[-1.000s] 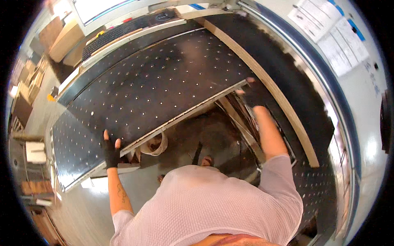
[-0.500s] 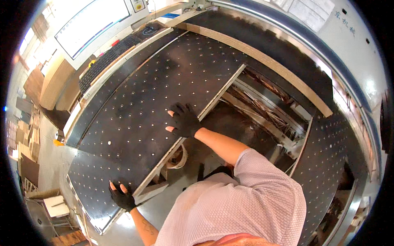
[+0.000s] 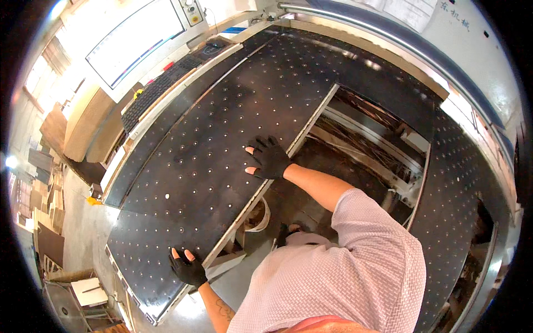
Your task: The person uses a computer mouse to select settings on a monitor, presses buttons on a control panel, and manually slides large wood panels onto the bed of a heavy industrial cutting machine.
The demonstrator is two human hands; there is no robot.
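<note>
A wide black table (image 3: 222, 130) dotted with small pale studs lies before me. My left hand (image 3: 189, 268) rests on its near left part, close to the edge, with fingers spread. Farther in and to the right, my right hand (image 3: 270, 159) lies flat by the table's pale edge strip (image 3: 237, 223). Both hands wear black gloves that leave some fingertips bare, and neither holds anything. A long pale wooden strip (image 3: 383, 60) lies along the far side, beside the machine's metal beam (image 3: 355, 26).
An opening in the table shows rails (image 3: 369, 139) and a round pale bucket (image 3: 260, 216) below. At the left stand a monitor (image 3: 136, 41), a black keyboard (image 3: 161, 91) and a mouse (image 3: 215, 43). A second studded table section (image 3: 449, 194) is at right. Stacked boards (image 3: 91, 119) stand farther left.
The wooden strip has moved away from me across the table to the beam. The view has shifted slightly; both hands remain flat on the table.
</note>
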